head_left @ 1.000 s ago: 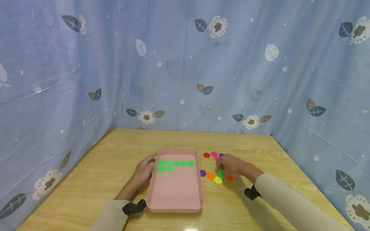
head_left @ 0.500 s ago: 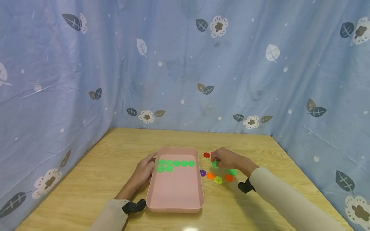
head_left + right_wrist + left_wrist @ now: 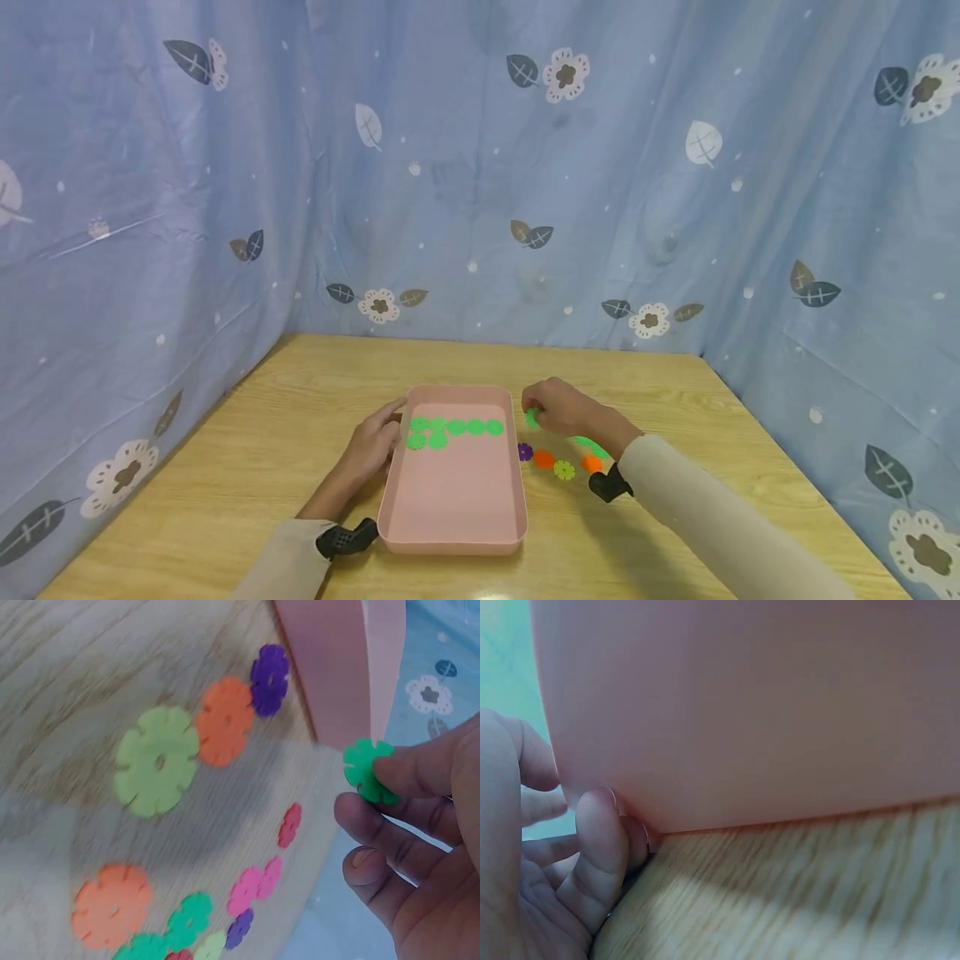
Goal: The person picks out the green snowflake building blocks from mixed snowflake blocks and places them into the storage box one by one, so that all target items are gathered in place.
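A pink rectangular tray (image 3: pixel 453 508) stands on the wooden table, with several green flower-shaped discs (image 3: pixel 457 427) laid flat in rows toward its far end. My left hand (image 3: pixel 372 446) rests against the tray's outer left wall; in the left wrist view its fingertips (image 3: pixel 596 814) touch the wall low down near a corner. Just right of the tray's far right side, my right hand (image 3: pixel 566 408) pinches a green flower disc (image 3: pixel 366 769) between thumb and finger. The disc is above the table in the right wrist view, near the tray's corner, while the other fingers are loosely bent.
Right of the tray lie loose flower discs: purple (image 3: pixel 270 681), orange (image 3: pixel 225 721) and yellow-green (image 3: pixel 157 761), plus several more, including a red disc (image 3: pixel 289 825). My right arm partly hides them in the head view. A blue patterned curtain (image 3: pixel 480 167) surrounds the table (image 3: pixel 330 367).
My right hand has picked up a green disc from among the loose discs and carried it leftward, toward the tray's far right side. The left hand and the tray have stayed put.
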Demonstrator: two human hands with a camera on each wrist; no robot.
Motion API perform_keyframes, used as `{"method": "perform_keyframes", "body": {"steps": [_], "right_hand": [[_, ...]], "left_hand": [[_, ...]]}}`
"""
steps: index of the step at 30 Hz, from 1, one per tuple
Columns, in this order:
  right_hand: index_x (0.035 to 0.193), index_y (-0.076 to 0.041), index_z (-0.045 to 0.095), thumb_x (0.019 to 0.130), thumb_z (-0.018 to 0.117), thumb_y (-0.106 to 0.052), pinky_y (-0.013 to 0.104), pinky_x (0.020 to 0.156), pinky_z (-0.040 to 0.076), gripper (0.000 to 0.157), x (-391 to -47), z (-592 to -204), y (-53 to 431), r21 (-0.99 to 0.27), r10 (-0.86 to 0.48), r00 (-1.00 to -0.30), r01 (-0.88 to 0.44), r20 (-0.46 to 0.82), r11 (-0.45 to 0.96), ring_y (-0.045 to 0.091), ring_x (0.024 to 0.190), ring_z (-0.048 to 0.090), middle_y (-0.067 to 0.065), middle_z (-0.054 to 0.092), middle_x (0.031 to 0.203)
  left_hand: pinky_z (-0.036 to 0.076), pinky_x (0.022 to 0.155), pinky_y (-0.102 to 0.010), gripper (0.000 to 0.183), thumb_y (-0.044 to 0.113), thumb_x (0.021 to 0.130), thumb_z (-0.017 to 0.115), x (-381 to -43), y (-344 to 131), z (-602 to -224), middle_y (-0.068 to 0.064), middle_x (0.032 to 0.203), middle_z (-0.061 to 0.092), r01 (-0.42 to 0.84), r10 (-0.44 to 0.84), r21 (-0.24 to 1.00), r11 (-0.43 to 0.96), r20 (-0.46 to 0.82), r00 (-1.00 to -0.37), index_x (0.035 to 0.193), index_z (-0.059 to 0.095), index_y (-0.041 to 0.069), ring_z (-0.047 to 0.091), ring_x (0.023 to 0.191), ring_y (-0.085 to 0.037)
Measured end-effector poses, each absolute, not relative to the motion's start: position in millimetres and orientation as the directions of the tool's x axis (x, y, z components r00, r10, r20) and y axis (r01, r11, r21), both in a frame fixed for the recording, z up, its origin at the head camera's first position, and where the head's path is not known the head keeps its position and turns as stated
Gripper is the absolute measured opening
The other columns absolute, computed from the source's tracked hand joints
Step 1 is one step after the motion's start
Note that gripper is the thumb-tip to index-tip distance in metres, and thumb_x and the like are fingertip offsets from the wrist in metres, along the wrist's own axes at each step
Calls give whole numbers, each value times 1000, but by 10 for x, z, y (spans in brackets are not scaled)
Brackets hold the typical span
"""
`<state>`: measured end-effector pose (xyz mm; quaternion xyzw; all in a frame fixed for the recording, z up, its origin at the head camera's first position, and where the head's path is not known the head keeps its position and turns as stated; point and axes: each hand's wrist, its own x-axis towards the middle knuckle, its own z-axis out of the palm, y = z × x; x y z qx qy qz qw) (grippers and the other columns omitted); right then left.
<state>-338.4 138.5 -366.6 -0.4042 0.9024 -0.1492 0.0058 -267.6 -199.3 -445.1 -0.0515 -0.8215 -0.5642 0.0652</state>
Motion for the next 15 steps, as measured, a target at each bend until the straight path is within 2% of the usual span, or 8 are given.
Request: {"method": "perform_keyframes", "body": {"steps": [7, 12, 15], "right_hand": [[110, 1, 71, 92, 47, 9, 41, 86, 56, 31, -3369, -3649, 1201, -282, -709, -683, -725, 177, 628, 23, 92, 66, 11, 72, 106], [110, 3, 71, 89, 47, 11, 43, 88, 56, 33, -3353, -3643, 1063, -307, -715, -671, -735, 198, 605, 28, 99, 67, 14, 72, 109], [110, 3, 71, 90, 50, 9, 44, 89, 56, 29, -3370, -3643, 982, -345, -692, -698, -706, 185, 619, 28, 100, 67, 13, 72, 109]], "left_hand": [[43, 42, -28, 63, 9, 92, 41, -2686, -1991, -4463, -19, 135, 63, 149, 8, 921, 360, 157, -988, 155, 41, 11, 46, 45, -14], [44, 41, -28, 63, 8, 92, 40, -2688, -1997, -4468, -20, 135, 62, 154, 16, 923, 354, 159, -987, 156, 41, 11, 46, 43, -14], [44, 42, -29, 63, 9, 93, 41, -2695, -1996, -4451, -19, 135, 63, 162, 15, 920, 357, 168, -986, 156, 41, 11, 46, 44, -14]]}}
